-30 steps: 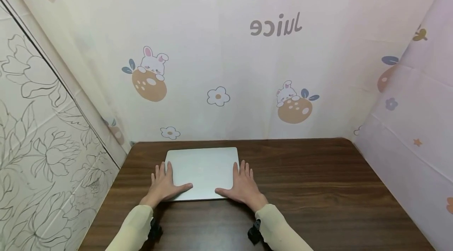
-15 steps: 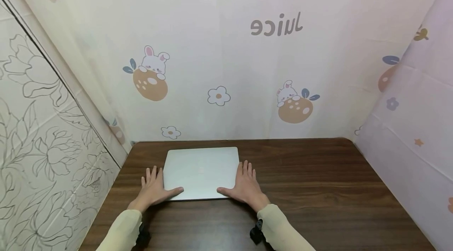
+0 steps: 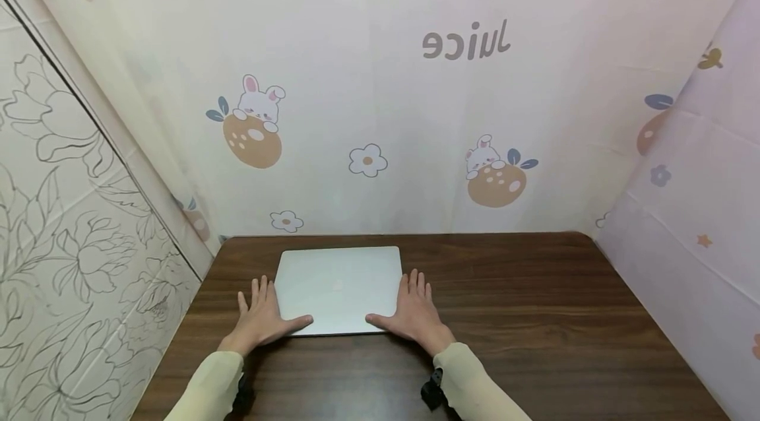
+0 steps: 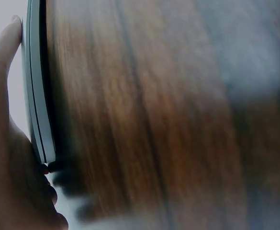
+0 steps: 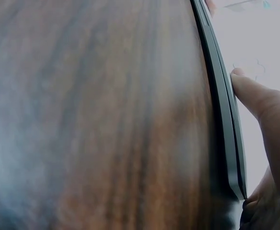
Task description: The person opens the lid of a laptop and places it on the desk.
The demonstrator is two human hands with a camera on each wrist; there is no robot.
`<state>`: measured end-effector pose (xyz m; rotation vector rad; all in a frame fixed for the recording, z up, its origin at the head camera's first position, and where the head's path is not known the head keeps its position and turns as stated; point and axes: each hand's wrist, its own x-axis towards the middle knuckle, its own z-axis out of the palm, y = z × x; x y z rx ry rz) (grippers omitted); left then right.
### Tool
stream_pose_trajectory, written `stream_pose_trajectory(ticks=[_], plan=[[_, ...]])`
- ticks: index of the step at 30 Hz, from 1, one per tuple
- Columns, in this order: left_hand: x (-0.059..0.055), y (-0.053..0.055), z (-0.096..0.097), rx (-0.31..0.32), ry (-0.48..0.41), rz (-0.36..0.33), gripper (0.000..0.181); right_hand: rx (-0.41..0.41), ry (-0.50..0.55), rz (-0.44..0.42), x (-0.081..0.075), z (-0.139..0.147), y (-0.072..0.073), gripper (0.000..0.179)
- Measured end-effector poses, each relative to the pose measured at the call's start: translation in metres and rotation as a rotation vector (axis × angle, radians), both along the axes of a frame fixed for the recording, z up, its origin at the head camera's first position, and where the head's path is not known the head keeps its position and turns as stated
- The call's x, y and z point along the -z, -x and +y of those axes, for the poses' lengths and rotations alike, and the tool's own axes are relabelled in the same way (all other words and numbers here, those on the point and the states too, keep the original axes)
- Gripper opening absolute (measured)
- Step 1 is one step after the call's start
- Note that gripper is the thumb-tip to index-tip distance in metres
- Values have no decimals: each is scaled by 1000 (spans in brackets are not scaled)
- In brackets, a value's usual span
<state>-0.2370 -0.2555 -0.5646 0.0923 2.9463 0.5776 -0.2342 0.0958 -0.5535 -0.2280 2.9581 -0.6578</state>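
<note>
Fingers (image 3: 263, 290) of left hand (image 3: 261, 322) and right hand (image 3: 415, 315) are lying straight, unclenched, along both sides of the closed laptop (image 3: 338, 286), thumbs (image 3: 299, 323) resting on top, seemingly keeping it steady. It is lying near the far left corner of the counter (image 3: 534, 322).

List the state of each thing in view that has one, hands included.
Silver laptop: closed, lying on the table.
Left hand: open, fingers spread by the laptop's left edge, thumb on its lid.
Right hand: open, fingers extended by the right edge, thumb on the lid.
Backdrop cloth: hanging behind the table, printed "Juice" mirrored.
</note>
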Motion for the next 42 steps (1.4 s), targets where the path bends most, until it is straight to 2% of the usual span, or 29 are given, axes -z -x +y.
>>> stream_pose_trajectory(ticks=[17, 42], plan=[[-6, -2, 13, 6, 24, 22, 142, -3, 10, -6, -4, 11, 0, 136], [-5, -7, 38, -3, 11, 10, 142, 8, 36, -31, -1, 34, -1, 135]])
